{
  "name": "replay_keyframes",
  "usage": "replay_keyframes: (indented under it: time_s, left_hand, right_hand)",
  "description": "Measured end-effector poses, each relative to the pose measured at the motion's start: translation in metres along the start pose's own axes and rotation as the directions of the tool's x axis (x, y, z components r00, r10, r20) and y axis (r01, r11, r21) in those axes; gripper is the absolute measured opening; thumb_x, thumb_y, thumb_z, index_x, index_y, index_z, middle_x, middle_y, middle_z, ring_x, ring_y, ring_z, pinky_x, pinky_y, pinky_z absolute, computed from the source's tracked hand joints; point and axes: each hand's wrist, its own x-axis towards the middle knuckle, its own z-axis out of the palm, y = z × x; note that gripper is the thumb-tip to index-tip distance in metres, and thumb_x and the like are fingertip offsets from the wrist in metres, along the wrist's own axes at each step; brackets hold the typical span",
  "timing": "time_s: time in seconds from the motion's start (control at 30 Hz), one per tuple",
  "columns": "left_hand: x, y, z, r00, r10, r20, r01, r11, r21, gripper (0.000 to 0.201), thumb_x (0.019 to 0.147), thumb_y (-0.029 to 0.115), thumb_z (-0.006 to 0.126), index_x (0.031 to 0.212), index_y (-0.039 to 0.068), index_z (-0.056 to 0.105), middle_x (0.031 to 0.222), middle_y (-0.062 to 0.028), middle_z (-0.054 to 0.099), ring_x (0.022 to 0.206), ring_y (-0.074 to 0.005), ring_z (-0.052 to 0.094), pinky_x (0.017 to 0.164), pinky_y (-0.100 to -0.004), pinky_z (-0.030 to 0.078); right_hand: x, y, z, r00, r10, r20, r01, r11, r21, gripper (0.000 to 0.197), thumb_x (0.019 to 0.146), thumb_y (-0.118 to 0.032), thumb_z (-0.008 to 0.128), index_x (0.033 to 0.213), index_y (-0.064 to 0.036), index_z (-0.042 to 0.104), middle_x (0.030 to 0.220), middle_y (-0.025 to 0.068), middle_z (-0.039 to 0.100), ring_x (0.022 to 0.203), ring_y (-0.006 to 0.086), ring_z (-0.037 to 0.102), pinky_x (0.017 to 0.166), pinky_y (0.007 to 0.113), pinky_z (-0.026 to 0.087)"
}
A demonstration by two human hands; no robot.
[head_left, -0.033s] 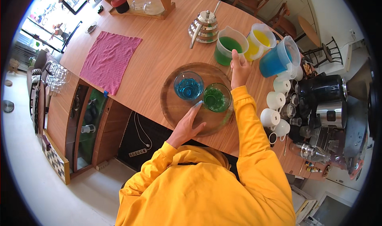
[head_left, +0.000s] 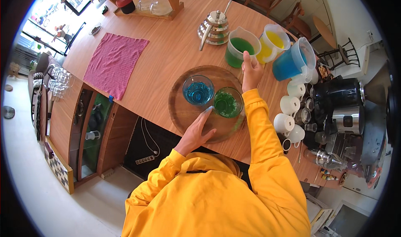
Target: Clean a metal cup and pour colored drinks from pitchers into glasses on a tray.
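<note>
My right hand point(head_left: 252, 73) is closed on the handle of a clear plastic pitcher point(head_left: 234, 58) of green liquid, which appears to stand upright on the table past the tray. On the round wooden tray point(head_left: 179, 114) are two glasses, a glass of blue liquid point(head_left: 198, 92) on the left and a glass of green liquid point(head_left: 227, 104) on the right. My left hand point(head_left: 195, 132) lies over the tray's near edge, thumb and fingers apart. Its fingertips reach the near left side of the green glass; whether they touch it I cannot tell.
Beside the green pitcher stand a pitcher of yellow liquid point(head_left: 271, 45) and a pitcher of blue liquid point(head_left: 292, 64). A silver kettle point(head_left: 215, 28) is behind. White cups point(head_left: 289, 104) and a dark coffee grinder point(head_left: 338, 92) crowd the right. A pink cloth point(head_left: 115, 64) lies left.
</note>
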Motion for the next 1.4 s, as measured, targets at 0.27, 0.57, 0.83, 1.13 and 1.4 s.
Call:
replay_keyframes:
  time_s: [0.27,0.57,0.83,1.13,1.4]
  left_hand:
    - [-0.003,0.007,-0.010,0.998,0.008,0.058,-0.008,1.000,-0.003,0.074,0.091,0.015,0.068,0.152,0.004,0.029,0.152,-0.0200,0.040,0.138,-0.0368,0.042,0.113,-0.0397,0.038]
    - [-0.002,0.002,-0.016,0.996,0.052,0.077,-0.050,0.998,-0.035,0.068,0.091,0.014,0.068,0.150,0.006,0.034,0.149,-0.0195,0.043,0.134,-0.0370,0.046,0.110,-0.0395,0.042]
    - [-0.004,-0.001,-0.030,0.998,0.038,0.054,-0.031,0.993,-0.115,0.040,0.091,0.012,0.067,0.128,0.004,0.055,0.127,-0.0152,0.058,0.115,-0.0342,0.059,0.097,-0.0383,0.049]
    - [-0.005,-0.026,-0.058,0.929,-0.034,-0.368,-0.002,0.995,-0.099,0.021,0.088,0.003,0.068,0.106,0.002,0.059,0.097,-0.0110,0.058,0.087,-0.0210,0.060,0.075,-0.0307,0.051]
    - [0.024,-0.037,-0.087,0.872,-0.273,-0.407,0.370,0.912,0.180,0.047,0.091,0.017,0.068,0.130,0.003,0.047,0.089,-0.0145,0.057,0.076,-0.0259,0.058,0.073,-0.0370,0.051]
  right_hand:
    - [0.026,0.023,0.014,0.985,-0.156,-0.077,0.156,0.988,-0.009,0.030,0.093,-0.029,0.073,0.082,-0.0017,0.067,0.074,-0.0058,0.061,0.067,0.0040,0.051,0.061,0.021,0.040]
    - [0.049,0.028,0.025,0.972,-0.216,-0.095,0.209,0.975,-0.078,0.037,0.096,-0.029,0.069,0.067,-0.0121,0.054,0.063,-0.0052,0.050,0.059,0.0041,0.044,0.056,0.021,0.033]
    - [0.057,0.027,0.024,0.981,-0.188,-0.042,0.184,0.980,-0.076,0.038,0.096,-0.033,0.068,0.069,-0.0094,0.056,0.064,-0.0040,0.051,0.062,0.0056,0.046,0.059,0.022,0.035]
    - [0.014,0.006,-0.027,0.938,-0.344,-0.049,0.299,0.870,-0.393,0.036,0.099,-0.032,0.062,0.109,0.0021,0.068,0.091,0.0063,0.069,0.080,0.0143,0.061,0.075,0.029,0.049]
    - [-0.083,0.026,-0.093,0.981,0.027,0.192,0.134,0.624,-0.770,0.031,0.097,-0.021,0.059,0.122,-0.0019,0.061,0.115,0.0157,0.066,0.098,0.0296,0.067,0.084,0.037,0.053]
